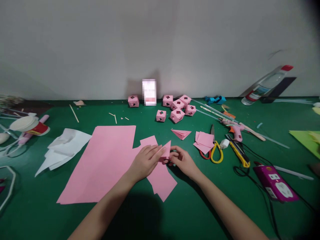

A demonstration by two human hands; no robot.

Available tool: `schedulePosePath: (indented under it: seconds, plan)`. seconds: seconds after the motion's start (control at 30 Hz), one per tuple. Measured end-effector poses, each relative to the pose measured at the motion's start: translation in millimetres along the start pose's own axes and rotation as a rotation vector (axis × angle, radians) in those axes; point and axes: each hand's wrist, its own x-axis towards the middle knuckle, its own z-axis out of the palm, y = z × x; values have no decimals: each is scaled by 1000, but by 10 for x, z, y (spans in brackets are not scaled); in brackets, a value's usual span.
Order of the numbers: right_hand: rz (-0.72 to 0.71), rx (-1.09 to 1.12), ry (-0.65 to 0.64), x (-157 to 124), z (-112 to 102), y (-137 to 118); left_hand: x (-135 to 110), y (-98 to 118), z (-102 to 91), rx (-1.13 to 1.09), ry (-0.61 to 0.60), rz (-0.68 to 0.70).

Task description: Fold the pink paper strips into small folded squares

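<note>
My left hand (pixel 146 160) lies with fingers stretched flat over a small folded pink paper piece (pixel 167 149), pressing it onto pink squares (pixel 162 180) on the green table. My right hand (pixel 182 160) pinches the right edge of the same folded piece with closed fingers. A large pink sheet (pixel 105 163) with a cut-out corner lies just left of my hands. A folded pink triangle (pixel 181 133) and a stack of small pink squares (pixel 204 140) lie behind my right hand.
Several pink paper cubes (pixel 176 108) stand by the wall. Yellow-handled scissors (pixel 215 146), a utility knife (pixel 240 151), a pink glue gun (pixel 236 130) and a purple power strip (pixel 276 183) lie right. White paper (pixel 63 148) and a tape roll (pixel 27 125) lie left. A bottle (pixel 267 83) leans at back right.
</note>
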Motion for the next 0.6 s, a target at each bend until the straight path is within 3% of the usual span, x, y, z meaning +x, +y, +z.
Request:
schedulePosePath:
  seconds: [0.17,0.33,0.4,0.47,0.6]
  plan:
    - [-72,9,-75,-10,-1,-15,2,-13,15,-12,-43,-5]
    - [-51,-6,13,1,-2,14,0,27,-10,-112,6,3]
    - [-57,-23,44,4,2,27,-7,72,-35,-218,94,-64]
    - [-74,-58,59,-1,11,26,-11,118,-57,-323,180,-218]
    - [-102,-156,85,-19,35,-2,2,160,-63,-431,203,-439]
